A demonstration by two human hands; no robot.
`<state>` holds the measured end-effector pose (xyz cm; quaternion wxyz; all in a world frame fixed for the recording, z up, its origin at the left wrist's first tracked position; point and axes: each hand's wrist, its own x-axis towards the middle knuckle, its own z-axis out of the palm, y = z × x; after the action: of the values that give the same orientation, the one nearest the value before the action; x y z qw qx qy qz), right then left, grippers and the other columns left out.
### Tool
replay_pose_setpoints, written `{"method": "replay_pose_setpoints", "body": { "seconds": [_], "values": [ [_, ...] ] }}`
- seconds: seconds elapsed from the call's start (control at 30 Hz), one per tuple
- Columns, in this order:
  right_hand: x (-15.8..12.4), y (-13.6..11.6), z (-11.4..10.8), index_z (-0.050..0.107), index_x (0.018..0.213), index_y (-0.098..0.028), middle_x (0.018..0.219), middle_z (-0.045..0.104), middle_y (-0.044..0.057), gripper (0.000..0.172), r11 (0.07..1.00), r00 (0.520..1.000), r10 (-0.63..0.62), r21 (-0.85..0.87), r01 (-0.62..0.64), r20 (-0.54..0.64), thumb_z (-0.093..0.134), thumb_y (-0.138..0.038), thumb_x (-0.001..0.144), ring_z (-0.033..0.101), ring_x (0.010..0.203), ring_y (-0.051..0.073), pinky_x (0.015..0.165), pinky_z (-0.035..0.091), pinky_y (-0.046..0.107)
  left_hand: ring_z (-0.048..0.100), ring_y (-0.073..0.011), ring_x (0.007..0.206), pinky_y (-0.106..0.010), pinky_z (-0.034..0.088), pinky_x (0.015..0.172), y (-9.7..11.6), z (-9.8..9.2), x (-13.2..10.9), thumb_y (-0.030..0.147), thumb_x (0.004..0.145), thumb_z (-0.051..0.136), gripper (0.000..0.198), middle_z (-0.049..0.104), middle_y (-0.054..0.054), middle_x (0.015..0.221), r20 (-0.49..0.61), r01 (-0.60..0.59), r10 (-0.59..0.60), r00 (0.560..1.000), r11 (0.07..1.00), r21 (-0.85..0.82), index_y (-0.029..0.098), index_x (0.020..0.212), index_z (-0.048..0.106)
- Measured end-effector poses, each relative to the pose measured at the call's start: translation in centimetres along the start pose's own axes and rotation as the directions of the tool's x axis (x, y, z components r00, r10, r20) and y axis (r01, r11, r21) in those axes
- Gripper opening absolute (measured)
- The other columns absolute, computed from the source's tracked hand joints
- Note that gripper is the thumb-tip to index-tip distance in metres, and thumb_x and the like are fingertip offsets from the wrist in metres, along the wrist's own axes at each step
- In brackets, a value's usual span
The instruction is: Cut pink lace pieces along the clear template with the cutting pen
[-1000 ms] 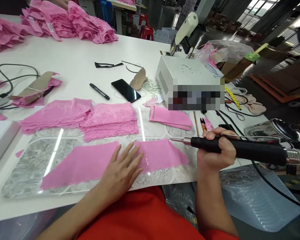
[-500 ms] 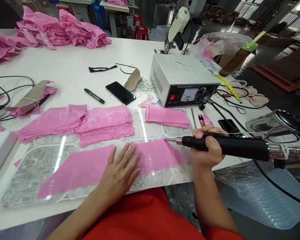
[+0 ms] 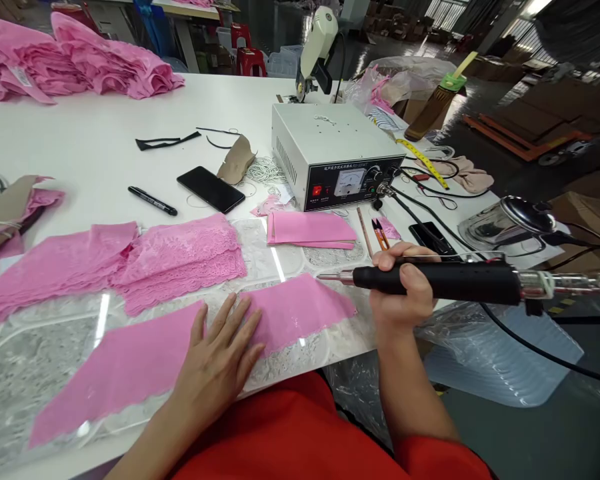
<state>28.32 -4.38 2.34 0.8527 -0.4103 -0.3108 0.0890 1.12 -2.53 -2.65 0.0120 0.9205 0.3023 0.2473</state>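
My left hand (image 3: 219,357) lies flat with fingers spread on a long strip of pink fabric (image 3: 130,363) that rests on a clear plastic sheet (image 3: 25,360) at the table's near edge. My right hand (image 3: 403,293) is wrapped round a black handheld tool (image 3: 445,281) held level, its metal tip (image 3: 330,276) pointing left just above the strip's right end. A black cable (image 3: 540,350) runs from the tool off to the right.
A white control box (image 3: 330,150) with a dial stands behind the tool. Stacks of pink lace (image 3: 175,257) and folded pink pieces (image 3: 307,230) lie beyond the sheet. A phone (image 3: 210,189), a marker (image 3: 153,201), a tape measure (image 3: 423,162) and pink piles (image 3: 105,63) sit further back.
The view has swung right, so everything has shifted left in the frame. Both hands keep their places on the pink strip and the tool.
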Motion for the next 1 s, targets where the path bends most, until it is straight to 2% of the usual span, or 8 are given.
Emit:
{"method": "replay_pose_setpoints", "body": {
  "seconds": [0.2,0.3,0.5,0.8,1.0],
  "values": [
    [0.2,-1.1,-1.7,0.058,0.073,-0.019,0.07,0.058,-0.002,0.014,1.0,0.999,0.004,-0.013,-0.004,-0.032,0.058,-0.022,0.059,0.049,0.051,0.01,0.052,0.041,0.029,0.041,-0.0308,0.14,-0.053,0.016,0.121,0.1,-0.1,0.1,0.031,0.101,0.046,0.035,0.057,-0.013,0.141,-0.001,0.023,-0.023,1.0,0.999,-0.044,0.018,0.13,0.059],
    [-0.1,-1.1,-1.6,0.058,0.073,-0.019,0.07,0.058,-0.001,0.014,1.0,1.0,0.021,0.006,-0.021,-0.011,0.059,-0.022,0.059,0.05,0.05,0.01,0.052,0.042,0.028,0.039,-0.0305,0.142,-0.053,0.015,0.121,0.1,-0.2,0.2,0.028,0.1,0.047,0.034,0.056,-0.013,0.141,0.004,0.002,-0.002,1.0,1.0,-0.025,0.018,0.131,0.059],
    [-0.4,-0.7,-1.3,0.059,0.076,-0.019,0.073,0.058,-0.001,0.014,1.0,0.999,0.028,0.009,-0.029,0.037,0.06,-0.021,0.063,0.052,0.053,0.011,0.054,0.043,0.029,0.04,-0.0298,0.141,-0.053,0.016,0.121,0.2,-0.3,0.1,0.037,0.101,0.047,0.037,0.056,-0.012,0.142,0.023,0.07,-0.069,0.997,0.994,-0.089,0.022,0.132,0.058],
    [-0.3,-0.5,-1.1,0.055,0.074,-0.02,0.071,0.057,-0.002,0.011,0.999,0.994,-0.012,-0.045,0.017,0.108,0.061,-0.021,0.065,0.051,0.053,0.011,0.053,0.044,0.029,0.042,-0.0318,0.14,-0.055,0.017,0.12,0.2,-0.2,0.2,0.034,0.101,0.047,0.035,0.057,-0.013,0.14,-0.013,0.044,-0.045,0.999,0.995,-0.086,0.018,0.13,0.059],
    [0.1,-1.4,-1.8,0.057,0.074,-0.019,0.071,0.057,-0.001,0.012,0.999,0.999,-0.019,-0.045,0.021,0.049,0.059,-0.022,0.063,0.05,0.052,0.01,0.053,0.044,0.029,0.039,-0.0308,0.142,-0.054,0.016,0.12,0.0,-0.3,0.2,0.027,0.099,0.048,0.036,0.055,-0.014,0.142,-0.006,0.004,-0.004,1.0,0.999,-0.048,0.018,0.133,0.057]
  ]
}}
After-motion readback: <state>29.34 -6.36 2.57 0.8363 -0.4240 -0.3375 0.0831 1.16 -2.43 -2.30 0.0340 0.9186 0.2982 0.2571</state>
